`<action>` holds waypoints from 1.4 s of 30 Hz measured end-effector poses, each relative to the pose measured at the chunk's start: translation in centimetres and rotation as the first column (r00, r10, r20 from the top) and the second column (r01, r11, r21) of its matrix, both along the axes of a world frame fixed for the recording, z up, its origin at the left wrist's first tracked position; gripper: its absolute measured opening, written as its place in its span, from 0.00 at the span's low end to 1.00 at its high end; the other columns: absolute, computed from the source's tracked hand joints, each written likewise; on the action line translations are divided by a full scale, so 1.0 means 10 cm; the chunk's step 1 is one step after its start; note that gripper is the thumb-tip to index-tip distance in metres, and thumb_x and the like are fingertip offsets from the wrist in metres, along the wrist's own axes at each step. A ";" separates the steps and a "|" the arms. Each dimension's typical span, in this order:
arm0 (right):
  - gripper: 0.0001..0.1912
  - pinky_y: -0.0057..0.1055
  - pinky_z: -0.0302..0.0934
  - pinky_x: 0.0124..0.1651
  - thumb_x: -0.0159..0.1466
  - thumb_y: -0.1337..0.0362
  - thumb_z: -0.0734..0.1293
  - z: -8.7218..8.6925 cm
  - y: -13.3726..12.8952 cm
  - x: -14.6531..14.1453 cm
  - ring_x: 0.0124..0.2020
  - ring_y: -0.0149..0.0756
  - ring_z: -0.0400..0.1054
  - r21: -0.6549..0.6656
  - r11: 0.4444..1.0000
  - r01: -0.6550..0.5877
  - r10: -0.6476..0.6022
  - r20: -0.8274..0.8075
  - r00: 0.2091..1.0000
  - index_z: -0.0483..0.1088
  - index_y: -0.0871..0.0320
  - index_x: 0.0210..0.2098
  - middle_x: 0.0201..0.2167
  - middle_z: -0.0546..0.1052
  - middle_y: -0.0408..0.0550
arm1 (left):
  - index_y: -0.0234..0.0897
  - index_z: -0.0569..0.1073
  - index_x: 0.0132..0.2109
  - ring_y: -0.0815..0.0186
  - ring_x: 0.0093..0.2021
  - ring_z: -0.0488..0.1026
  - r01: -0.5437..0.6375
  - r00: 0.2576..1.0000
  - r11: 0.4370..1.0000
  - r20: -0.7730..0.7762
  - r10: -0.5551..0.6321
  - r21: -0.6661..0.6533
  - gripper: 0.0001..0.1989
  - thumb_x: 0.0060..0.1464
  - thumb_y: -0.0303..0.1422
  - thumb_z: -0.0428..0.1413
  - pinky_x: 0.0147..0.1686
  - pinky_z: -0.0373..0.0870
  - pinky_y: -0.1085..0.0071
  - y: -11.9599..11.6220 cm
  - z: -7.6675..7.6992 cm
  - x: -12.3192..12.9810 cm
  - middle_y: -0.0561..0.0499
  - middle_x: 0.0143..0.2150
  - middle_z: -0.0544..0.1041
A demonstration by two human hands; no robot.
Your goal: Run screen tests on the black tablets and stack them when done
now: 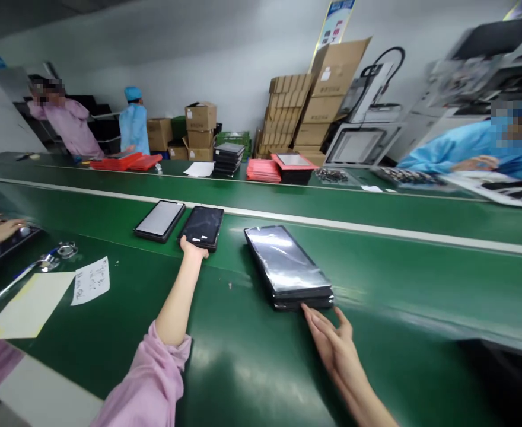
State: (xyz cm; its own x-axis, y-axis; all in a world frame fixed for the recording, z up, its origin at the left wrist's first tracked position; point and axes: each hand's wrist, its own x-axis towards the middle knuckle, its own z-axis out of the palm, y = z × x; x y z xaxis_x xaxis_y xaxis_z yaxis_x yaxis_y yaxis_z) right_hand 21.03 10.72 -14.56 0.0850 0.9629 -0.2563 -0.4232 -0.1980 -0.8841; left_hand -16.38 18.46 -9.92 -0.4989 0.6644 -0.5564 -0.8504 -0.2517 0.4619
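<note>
"What is lying leftmost?"

"One pale-screened device (161, 219) is resting on the green bench (229, 350), just beside one black device (201, 225). The left hand (193, 246) is gripping the latter's near end, its long axis running away from the wrist."

"And rightward?"

"One stack (287, 264), at least two layers, is lying just beyond the right hand (332, 335), the nearer one, its long axis slanting away leftward. Those fingers are hanging open at its near edge; whether they are touching, one cannot tell."

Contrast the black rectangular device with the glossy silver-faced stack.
The black rectangular device has a dark face with small white labels; the glossy silver-faced stack reflects brightly. In view, the device's far end angles right; the stack's, left. Both lie on the green surface.
</note>
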 end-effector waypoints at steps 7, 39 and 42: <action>0.22 0.44 0.71 0.50 0.58 0.51 0.73 -0.24 0.21 -0.34 0.47 0.47 0.76 0.376 0.809 -0.453 0.188 0.564 0.804 0.69 0.52 0.48 0.45 0.76 0.50 | 0.36 0.71 0.60 0.57 0.53 0.75 -0.003 1.000 0.994 0.023 0.006 -0.107 0.20 0.65 0.39 0.58 0.51 0.76 0.53 0.22 -0.07 0.05 0.43 0.58 0.74; 0.32 0.50 0.75 0.35 0.39 0.48 0.80 0.02 -0.05 -1.74 0.27 0.46 0.72 -0.090 0.704 -0.705 0.703 0.226 0.674 0.70 0.54 0.38 0.29 0.77 0.46 | 0.35 0.79 0.38 0.54 0.42 0.77 0.173 0.827 0.974 -0.558 -0.062 0.148 0.37 0.22 0.54 0.76 0.52 0.72 0.52 -2.70 -0.60 0.77 0.47 0.37 0.79; 0.37 0.45 0.73 0.30 0.36 0.49 0.81 0.03 -0.26 -1.76 0.25 0.47 0.73 -0.119 0.572 -0.812 0.799 0.304 0.518 0.71 0.55 0.42 0.29 0.79 0.47 | 0.36 0.77 0.51 0.49 0.47 0.79 0.211 0.828 0.972 -0.548 -0.122 0.103 0.46 0.31 0.63 0.70 0.49 0.74 0.50 -3.24 -0.56 0.67 0.42 0.43 0.81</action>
State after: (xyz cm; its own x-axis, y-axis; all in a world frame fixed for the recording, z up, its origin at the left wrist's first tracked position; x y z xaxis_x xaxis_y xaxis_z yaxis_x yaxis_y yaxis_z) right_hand 3.40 8.09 -14.31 -0.6687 0.6657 -0.3313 0.1795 -0.2878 -0.9407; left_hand -9.69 -13.94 -15.50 -0.5619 0.8185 -0.1201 -0.5168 -0.2340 0.8235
